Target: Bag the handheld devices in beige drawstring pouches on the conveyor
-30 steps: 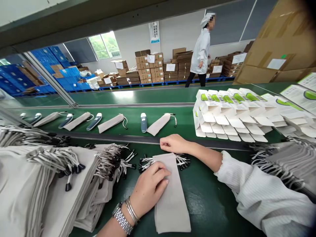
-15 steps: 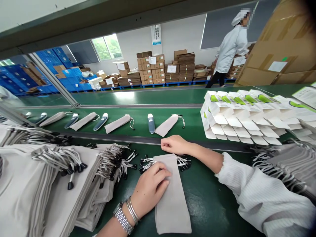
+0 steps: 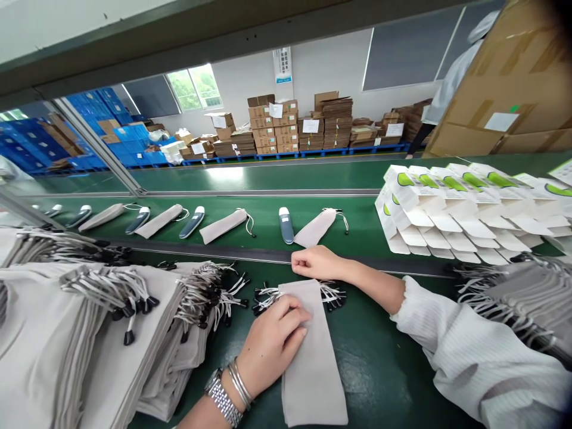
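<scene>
My left hand [image 3: 273,342] rests on top of a small pile of grey drawstring pouches [image 3: 315,381], its fingers loosely bent and thumb apart, gripping nothing. White cords with black toggles stick out on both sides at the pile's far end. Beyond it, my right hand [image 3: 316,262] is closed in a loose fist at the dark rail [image 3: 250,255] along the belt. Just past that fist a filled-looking drawstring pouch [image 3: 316,227] lies on the green belt, beside a blue-grey device with a white cap [image 3: 286,226]. Another pouch [image 3: 223,226] lies farther left.
Large stacks of grey pouches [image 3: 120,345] stand at the left, and more pouches [image 3: 527,292] at the right. White open boxes [image 3: 447,208] with green marks ride on the belt. A big carton [image 3: 513,89] partly hides a person in white [image 3: 456,77]. A metal post [image 3: 96,143] rises at left.
The pouches, devices and white boxes on the belt have shifted right. The person in the background has walked right, behind the carton. Both my hands have stayed in place.
</scene>
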### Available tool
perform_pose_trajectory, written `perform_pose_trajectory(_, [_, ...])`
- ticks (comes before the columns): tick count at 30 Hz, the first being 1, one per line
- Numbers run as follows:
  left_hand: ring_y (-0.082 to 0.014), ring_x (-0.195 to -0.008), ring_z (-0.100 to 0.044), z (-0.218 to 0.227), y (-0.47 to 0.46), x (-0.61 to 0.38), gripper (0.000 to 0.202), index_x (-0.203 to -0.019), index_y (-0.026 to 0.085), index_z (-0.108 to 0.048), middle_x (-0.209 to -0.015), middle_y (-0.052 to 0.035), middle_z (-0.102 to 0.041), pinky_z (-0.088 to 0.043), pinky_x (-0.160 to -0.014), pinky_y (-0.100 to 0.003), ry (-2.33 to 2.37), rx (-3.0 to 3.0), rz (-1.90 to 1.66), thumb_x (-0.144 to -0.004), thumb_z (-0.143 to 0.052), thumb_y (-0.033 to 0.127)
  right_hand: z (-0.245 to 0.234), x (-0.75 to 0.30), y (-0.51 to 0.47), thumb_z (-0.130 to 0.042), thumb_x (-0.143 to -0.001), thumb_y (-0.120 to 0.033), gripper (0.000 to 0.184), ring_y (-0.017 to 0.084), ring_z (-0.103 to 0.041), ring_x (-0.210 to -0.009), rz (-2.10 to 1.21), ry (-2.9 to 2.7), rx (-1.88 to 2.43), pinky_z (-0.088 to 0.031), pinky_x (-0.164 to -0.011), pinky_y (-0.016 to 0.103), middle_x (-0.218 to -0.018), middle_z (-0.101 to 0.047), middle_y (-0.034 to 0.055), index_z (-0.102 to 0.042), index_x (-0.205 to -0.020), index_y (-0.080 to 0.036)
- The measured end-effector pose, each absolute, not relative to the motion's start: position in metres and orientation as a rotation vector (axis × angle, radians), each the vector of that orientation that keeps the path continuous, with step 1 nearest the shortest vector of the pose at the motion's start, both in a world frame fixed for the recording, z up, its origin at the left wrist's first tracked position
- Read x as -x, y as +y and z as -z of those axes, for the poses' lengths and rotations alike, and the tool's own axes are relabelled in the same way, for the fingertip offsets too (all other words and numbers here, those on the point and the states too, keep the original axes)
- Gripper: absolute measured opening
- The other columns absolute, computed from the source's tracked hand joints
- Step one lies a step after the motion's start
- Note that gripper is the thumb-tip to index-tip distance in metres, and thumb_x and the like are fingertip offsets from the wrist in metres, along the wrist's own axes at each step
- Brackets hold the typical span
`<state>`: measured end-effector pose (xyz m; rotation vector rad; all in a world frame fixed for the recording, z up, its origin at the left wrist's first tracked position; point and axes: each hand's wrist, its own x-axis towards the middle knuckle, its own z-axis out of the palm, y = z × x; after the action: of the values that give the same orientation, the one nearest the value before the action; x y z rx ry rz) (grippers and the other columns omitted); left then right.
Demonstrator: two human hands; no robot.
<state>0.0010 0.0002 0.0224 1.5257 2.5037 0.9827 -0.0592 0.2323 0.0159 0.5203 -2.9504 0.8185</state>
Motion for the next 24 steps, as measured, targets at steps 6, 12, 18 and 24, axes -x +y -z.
perform_pose_trajectory(6, [-0.0237,-0.100,-0.053,-0.028,0.004,0.009,0.028,-0.119,0.020,-0.058,-0.110,-0.0087,-0.059,-0.045,-0.086,-0.040,2.969,-1.542,-0.955,-0.094,-0.049,0.009,-0.037,0.114,0.238,-0.046,-0.093,-0.034,0.028,0.026,-0.061,-0.100,-0.716,-2.847,0.068,-0.040,-0.076,0.032,-0.111,-0.066,0.0110,-0.053,-0.115,-0.019])
perform_pose_trajectory(12, [-0.0234,-0.094,-0.053,-0.026,0.006,0.016,0.014,-0.102,0.019,-0.063,-0.096,-0.0055,-0.062,-0.042,-0.082,-0.040,3.127,-1.564,-0.797,-0.093,-0.056,0.011,-0.023,0.164,0.247,-0.070,-0.072,-0.043,0.057,0.033,-0.065,-0.093,-0.872,-2.942,0.403,-0.046,-0.072,0.036,-0.107,-0.067,0.0173,-0.050,-0.117,-0.014])
perform_pose_trajectory(18, [-0.0214,-0.093,-0.054,-0.029,0.006,0.015,0.014,-0.090,0.019,-0.063,-0.090,-0.0024,-0.066,-0.039,-0.091,-0.041,3.197,-1.828,-0.706,-0.094,-0.055,0.008,-0.024,0.143,0.257,-0.060,-0.076,-0.033,0.028,0.025,-0.064,-0.091,-1.184,-2.768,0.305,-0.046,-0.067,0.029,-0.102,-0.067,0.0084,-0.055,-0.101,-0.019])
perform_pose_trajectory(24, [-0.0201,-0.090,-0.055,-0.043,0.004,0.012,0.017,-0.082,0.020,-0.055,-0.086,-0.0008,-0.066,-0.037,-0.088,-0.040,2.891,-1.698,-0.918,-0.095,-0.050,0.009,-0.063,0.071,0.247,-0.051,-0.088,-0.040,0.035,0.012,-0.054,-0.053,-1.702,-2.421,0.014,-0.045,-0.045,0.025,-0.084,-0.059,-0.0010,-0.039,-0.116,-0.023])
